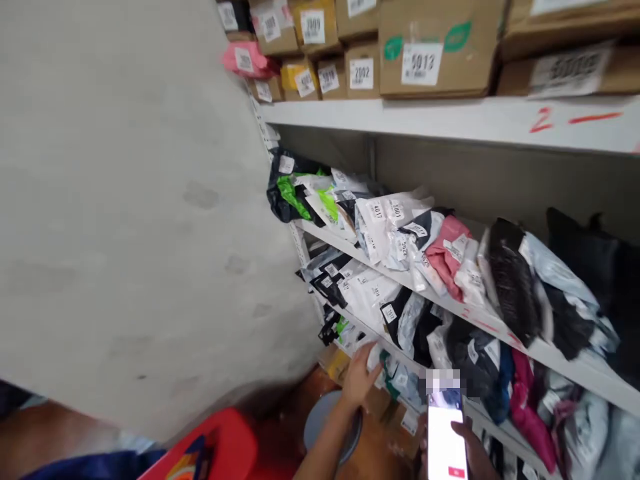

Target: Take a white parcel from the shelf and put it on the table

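Observation:
My left hand (359,379) reaches out to one of the lower shelves, its fingers and thumb closed around the edge of a small white packet (374,357). Other bagged parcels, a bluish-grey one (404,379) among them, lie just right of it. At the bottom of the view my right hand (474,448) grips a smartphone (445,433) upright. The thumb lies over the lit, mostly white screen, which has a red button near its bottom. A pixelated patch covers the phone's top.
Shelves (450,123) on the right carry numbered cardboard boxes (435,40) above and plastic mailer bags (385,220) below. A pale wall (150,200) fills the left. A grey bucket (320,417) stands on the brown floor, near a red plastic item (225,440).

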`<action>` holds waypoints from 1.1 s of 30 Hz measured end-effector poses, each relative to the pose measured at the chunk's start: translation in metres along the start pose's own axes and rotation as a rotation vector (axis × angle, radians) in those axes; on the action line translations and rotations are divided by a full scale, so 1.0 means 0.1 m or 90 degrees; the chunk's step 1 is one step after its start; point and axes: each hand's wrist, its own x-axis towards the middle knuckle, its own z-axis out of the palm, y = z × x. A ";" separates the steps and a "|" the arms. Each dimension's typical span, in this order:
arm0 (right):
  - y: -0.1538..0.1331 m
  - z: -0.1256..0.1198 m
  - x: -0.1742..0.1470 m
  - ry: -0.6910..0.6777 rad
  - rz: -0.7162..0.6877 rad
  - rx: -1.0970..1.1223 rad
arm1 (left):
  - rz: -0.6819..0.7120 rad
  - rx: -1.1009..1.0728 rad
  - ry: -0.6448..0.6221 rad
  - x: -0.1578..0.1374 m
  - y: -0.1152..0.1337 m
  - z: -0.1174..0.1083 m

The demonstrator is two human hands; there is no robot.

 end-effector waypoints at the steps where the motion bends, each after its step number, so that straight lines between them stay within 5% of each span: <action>1: -0.10 0.00 0.15 -0.013 0.023 -0.013 | -0.025 -0.004 0.032 0.35 0.06 0.18; 5: -0.46 -0.04 0.55 -0.071 0.059 -0.047 | -0.137 -0.016 0.092 1.19 0.06 0.83; 10: -0.63 -0.26 0.85 -0.021 0.129 -0.056 | -0.068 -0.009 0.090 1.11 -0.05 1.17; 14: -0.62 -0.26 0.99 0.039 0.152 -0.053 | -0.023 -0.004 0.080 0.93 -0.06 1.20; 18: -0.60 -0.07 1.11 0.006 0.115 -0.091 | 0.003 -0.009 0.050 0.92 -0.06 1.14; 27: -0.65 0.42 1.68 -0.089 0.002 -0.096 | -0.218 0.022 0.159 1.64 -0.24 0.79; 33: -0.52 0.63 1.99 -0.017 0.079 -0.034 | -0.206 0.027 0.072 1.76 -0.17 0.70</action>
